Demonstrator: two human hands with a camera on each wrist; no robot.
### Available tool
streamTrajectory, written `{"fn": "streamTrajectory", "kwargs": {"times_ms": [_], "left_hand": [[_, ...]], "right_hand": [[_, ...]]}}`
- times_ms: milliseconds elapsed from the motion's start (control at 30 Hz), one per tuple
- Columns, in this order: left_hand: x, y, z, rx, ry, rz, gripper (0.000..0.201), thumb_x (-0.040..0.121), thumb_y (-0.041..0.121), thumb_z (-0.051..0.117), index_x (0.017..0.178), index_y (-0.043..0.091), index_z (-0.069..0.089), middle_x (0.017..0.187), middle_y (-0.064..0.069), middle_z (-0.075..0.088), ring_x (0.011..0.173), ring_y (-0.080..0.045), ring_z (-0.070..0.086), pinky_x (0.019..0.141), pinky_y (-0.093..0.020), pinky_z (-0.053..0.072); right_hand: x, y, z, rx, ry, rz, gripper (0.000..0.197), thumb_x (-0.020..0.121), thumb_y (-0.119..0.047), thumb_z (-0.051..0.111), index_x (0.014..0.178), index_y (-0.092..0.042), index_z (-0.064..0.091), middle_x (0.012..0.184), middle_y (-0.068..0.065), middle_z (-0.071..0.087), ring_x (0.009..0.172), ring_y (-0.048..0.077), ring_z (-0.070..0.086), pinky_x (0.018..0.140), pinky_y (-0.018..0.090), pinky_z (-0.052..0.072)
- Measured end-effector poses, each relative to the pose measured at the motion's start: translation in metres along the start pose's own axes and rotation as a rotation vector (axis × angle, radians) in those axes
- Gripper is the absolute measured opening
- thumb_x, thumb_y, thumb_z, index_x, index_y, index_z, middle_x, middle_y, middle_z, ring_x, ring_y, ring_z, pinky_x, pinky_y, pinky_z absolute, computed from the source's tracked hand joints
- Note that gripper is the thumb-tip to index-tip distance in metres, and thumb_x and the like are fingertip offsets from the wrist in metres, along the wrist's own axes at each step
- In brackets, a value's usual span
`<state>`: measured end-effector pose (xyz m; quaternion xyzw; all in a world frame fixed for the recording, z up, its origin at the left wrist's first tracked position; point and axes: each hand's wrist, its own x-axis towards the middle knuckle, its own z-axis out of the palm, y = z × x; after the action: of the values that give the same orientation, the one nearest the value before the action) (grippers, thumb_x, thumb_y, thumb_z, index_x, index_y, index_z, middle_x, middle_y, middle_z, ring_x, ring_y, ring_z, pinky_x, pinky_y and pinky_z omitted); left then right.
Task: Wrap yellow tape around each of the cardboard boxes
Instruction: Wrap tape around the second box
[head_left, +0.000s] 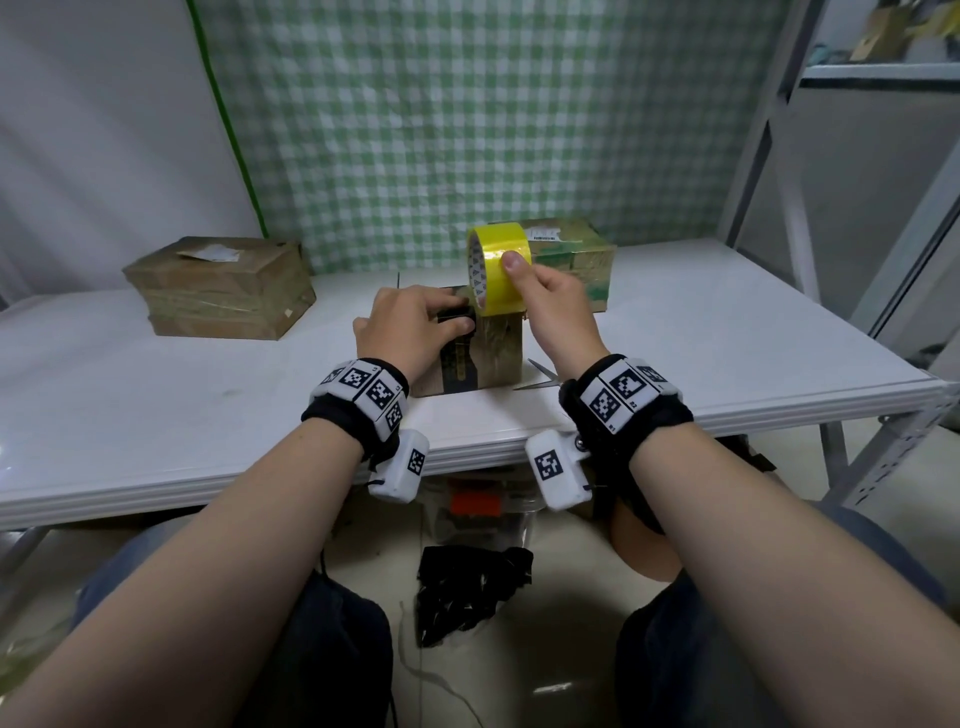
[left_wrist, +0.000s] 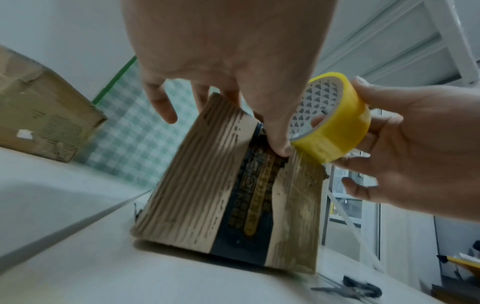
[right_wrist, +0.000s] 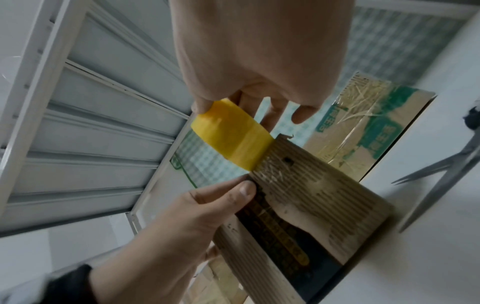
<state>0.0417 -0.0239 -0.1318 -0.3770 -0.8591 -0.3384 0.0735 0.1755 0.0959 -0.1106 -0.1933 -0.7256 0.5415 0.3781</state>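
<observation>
A small cardboard box (head_left: 470, 364) with a black and gold printed strip stands upright on the white table (head_left: 727, 332). My left hand (head_left: 441, 317) holds its top, fingers over the far edge and thumb (left_wrist: 281, 147) pressed on the front face. My right hand (head_left: 524, 275) grips the yellow tape roll (head_left: 496, 270) just above the box's right top corner. A stretch of tape runs from the roll (left_wrist: 337, 123) down onto the box (left_wrist: 207, 185). In the right wrist view the roll (right_wrist: 231, 135) touches the box (right_wrist: 311, 195) at its top edge.
A flat taped cardboard box (head_left: 223, 286) lies at the table's left. Behind my right hand stands a taped box with green print (head_left: 576, 260). Open scissors (head_left: 540, 376) lie right of the small box. A metal shelf frame (head_left: 810, 208) rises at the right.
</observation>
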Motion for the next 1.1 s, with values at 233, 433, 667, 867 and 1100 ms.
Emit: {"fn": "streamTrajectory", "kwargs": {"times_ms": [233,433,667,867,1100], "left_hand": [[0.006,-0.006,0.003,-0.072,-0.014,-0.042,0.038,0.074,0.063,0.074,0.11,0.05,0.074,0.124,0.029,0.065,0.125,-0.013,0.053,0.099,-0.054,0.045],[0.007,-0.01,0.006,-0.157,-0.018,-0.007,0.051,0.06,0.072,0.066,0.106,0.051,0.074,0.119,0.03,0.066,0.123,-0.014,0.054,0.095,-0.051,0.05],[0.01,-0.011,0.006,-0.233,-0.051,0.007,0.035,0.065,0.063,0.074,0.1,0.058,0.072,0.105,0.036,0.062,0.123,-0.012,0.056,0.1,-0.047,0.05],[0.011,-0.013,0.003,-0.32,-0.112,0.043,0.041,0.085,0.021,0.079,0.124,0.031,0.073,0.133,0.009,0.064,0.13,-0.017,0.053,0.115,-0.039,0.039],[0.0,-0.024,-0.003,-0.575,-0.007,-0.362,0.045,0.089,0.019,0.071,0.121,0.015,0.039,0.118,-0.004,0.051,0.109,-0.023,0.055,0.101,-0.045,0.052]], "right_hand": [[0.004,-0.012,0.0,-0.015,-0.011,0.075,0.065,0.084,-0.069,0.058,0.076,-0.005,0.065,0.076,0.006,0.056,0.072,0.018,0.052,0.074,0.035,0.041],[-0.004,-0.027,-0.01,-0.096,0.054,0.148,0.055,0.094,-0.051,0.063,0.058,-0.023,0.031,0.064,0.001,0.03,0.062,0.019,0.031,0.06,0.034,0.023],[-0.01,-0.024,-0.014,-0.254,-0.083,0.299,0.06,0.084,-0.063,0.066,0.114,-0.01,0.065,0.104,0.002,0.068,0.09,0.018,0.065,0.087,0.036,0.053],[-0.017,-0.025,-0.014,-0.249,-0.152,0.361,0.054,0.09,-0.057,0.061,0.117,-0.011,0.065,0.111,0.008,0.069,0.088,0.019,0.064,0.064,0.029,0.045],[-0.022,-0.017,-0.014,-0.103,-0.211,0.419,0.064,0.088,-0.066,0.061,0.137,-0.025,0.058,0.144,0.001,0.054,0.121,0.022,0.056,0.093,0.04,0.049]]}}
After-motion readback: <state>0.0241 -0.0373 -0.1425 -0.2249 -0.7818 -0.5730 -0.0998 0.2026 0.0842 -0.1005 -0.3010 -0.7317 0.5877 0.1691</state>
